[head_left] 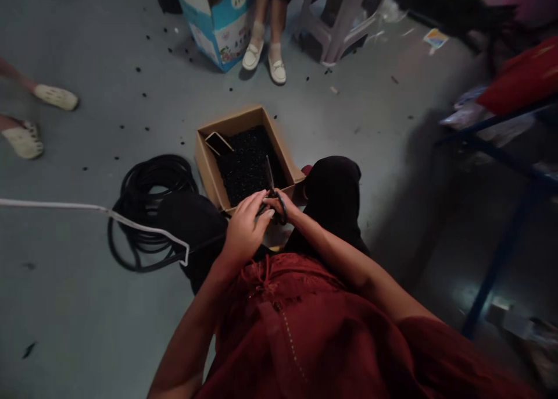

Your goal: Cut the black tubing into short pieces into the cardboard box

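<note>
The scissors (pixel 269 178) are in the right hand (pixel 283 205), its fingers curled round the handles, blades pointing away. The left hand (pixel 249 217) is right beside it; I can't tell if it holds anything. Just past both hands is a box (pixel 209 175) of black bits (pixel 246 169). Left of them lies a black coil (pixel 133 184).

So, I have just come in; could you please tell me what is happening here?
The person's right hand holds scissors, with the blades pointing toward an open cardboard box that contains many small black pieces. The left hand is close beside the right; whether it grips anything is unclear. A black coil lies to the left.
</note>
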Demonstrator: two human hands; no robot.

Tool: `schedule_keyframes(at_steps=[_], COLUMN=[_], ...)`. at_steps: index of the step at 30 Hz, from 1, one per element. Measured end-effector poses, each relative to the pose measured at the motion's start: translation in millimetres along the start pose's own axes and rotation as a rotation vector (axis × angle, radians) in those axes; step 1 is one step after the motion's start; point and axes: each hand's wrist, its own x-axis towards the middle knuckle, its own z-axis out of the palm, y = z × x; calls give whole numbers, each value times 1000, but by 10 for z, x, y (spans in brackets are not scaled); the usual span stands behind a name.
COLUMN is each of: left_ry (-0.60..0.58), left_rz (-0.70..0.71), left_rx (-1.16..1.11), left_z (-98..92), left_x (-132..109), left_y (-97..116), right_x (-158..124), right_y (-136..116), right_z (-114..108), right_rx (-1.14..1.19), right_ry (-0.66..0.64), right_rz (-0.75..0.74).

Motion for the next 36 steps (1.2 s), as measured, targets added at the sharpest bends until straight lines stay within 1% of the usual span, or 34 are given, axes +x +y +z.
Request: schedule_keyframes(at_steps=[2,3,4,5,7,9,11,13,14,15,18,20,24,29,36], left_ry=[16,1,-24,-72,-143,-151,-99,-31,3,37,127,158,169,160,126], left_rz=[-66,-101,-142,-172,-227,-265,-295,-317,-323,-325,-327,-317,-279,-270,-258], left_rx=[179,269,347,380,399,375,322,239,191,144,37,5,-18,-13,2], left_z=[72,126,183,236,301,296,234,149,109,75,19,16,46,75,79], left_x=[-15,-3,13,29,43,39,34,41,50,61,99,115,118,109,116], left_y=[-99,-146,-190,-230,-299,-359,-420,-482,-511,-539,-600,-624,-645,-665,-687], right_x=[-30,-51,-75,-103,-166,-238,-318,-404,-447,-487,-583,-622,-657,-687,-694], right_y=[-9,-17,-30,-48,-96,-150,-187,-185,-167,-141,-37,19,56,11,-73], right_z=[13,27,44,63,97,105,73,4,-37,-77,-169,-191,-170,-125,-115], right_rx=[15,-6,-22,-35,-44,-57,-106,-256,-347,-406,-498,-559,-621,-643,-640], right_ry=[14,23,39,54,90,73,21,10,29,21,-9,-20,-82,-144,-180], right_rz=[-34,-75,-110,-137,-176,-202,-204,-166,-144,-130,-164,-196,-215,-195,-177])
